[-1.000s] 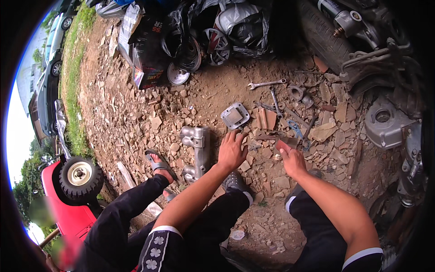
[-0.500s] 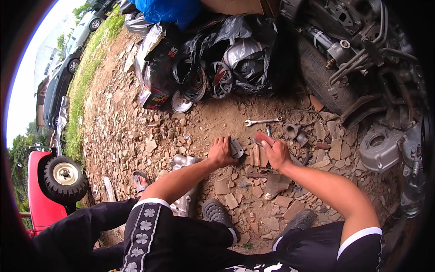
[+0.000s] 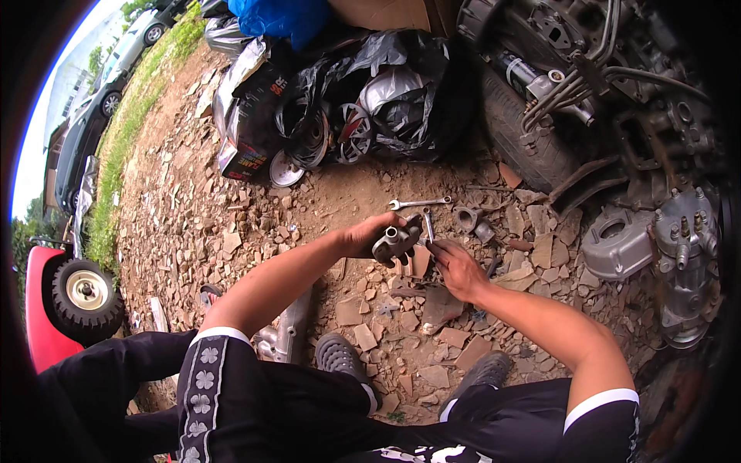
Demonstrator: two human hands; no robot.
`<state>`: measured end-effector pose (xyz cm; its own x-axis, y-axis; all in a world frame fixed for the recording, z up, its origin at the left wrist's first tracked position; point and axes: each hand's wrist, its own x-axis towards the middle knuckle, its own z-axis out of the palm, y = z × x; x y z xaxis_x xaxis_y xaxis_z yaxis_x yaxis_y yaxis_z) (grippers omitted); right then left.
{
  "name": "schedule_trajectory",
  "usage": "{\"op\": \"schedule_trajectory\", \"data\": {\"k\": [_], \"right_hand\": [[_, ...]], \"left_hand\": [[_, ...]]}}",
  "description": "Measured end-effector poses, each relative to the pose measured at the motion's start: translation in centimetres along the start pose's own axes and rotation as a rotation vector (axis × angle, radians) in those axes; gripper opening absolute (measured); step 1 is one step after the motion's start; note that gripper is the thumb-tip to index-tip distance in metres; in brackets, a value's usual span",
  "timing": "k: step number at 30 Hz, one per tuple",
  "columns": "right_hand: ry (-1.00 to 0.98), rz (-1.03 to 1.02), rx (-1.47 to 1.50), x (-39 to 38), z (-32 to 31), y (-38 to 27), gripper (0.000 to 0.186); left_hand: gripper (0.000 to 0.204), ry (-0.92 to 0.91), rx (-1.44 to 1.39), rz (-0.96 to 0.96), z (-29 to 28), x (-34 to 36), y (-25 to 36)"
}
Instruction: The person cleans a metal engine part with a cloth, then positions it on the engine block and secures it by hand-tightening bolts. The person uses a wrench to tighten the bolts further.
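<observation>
While my left hand [image 3: 367,234] is gripping a metal part [image 3: 394,242], work's looking unfinished
Right hand [image 3: 459,272] is hovering alongside, hold unclear

Single head-worn fisheye view: faces downward, close, from above the near side of the farther combination wrench [image 3: 421,203].

Two bare hands [image 3: 461,272], one held metal part [image 3: 391,242], two wrenches [image 3: 421,203], two gray shoes [image 3: 340,358], one blue bag [image 3: 282,18], one red vehicle [image 3: 40,289], one round white disc [image 3: 285,171].
</observation>
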<state>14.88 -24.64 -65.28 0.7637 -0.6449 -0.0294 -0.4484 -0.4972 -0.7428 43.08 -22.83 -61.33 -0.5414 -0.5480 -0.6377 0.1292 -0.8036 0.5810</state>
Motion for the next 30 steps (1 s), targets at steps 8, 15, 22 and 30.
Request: {"op": "schedule_trajectory", "data": {"k": [8, 15, 22, 30], "right_hand": [[-0.123, -0.14, -0.275, -0.1, -0.4, 2.3, 0.056], [-0.082, -0.066, -0.15, -0.3, -2.5, 0.1, 0.054], [0.383, -0.058, 0.074, 0.1, -8.9, -4.2, 0.043], [0.466, -0.523, -0.388, 1.6, -12.9, -13.3, 0.051]], "left_hand": [[0.076, -0.094, -0.499, 0.056, 6.7, 0.7, 5.5], [0.073, -0.115, -0.455, 0.236, 7.8, -0.4, 6.2], [0.068, -0.138, -0.52, 0.325, 8.7, -2.9, 8.1], [0.06, -0.071, -0.641, 0.527, 13.1, -2.9, 8.6]]}}
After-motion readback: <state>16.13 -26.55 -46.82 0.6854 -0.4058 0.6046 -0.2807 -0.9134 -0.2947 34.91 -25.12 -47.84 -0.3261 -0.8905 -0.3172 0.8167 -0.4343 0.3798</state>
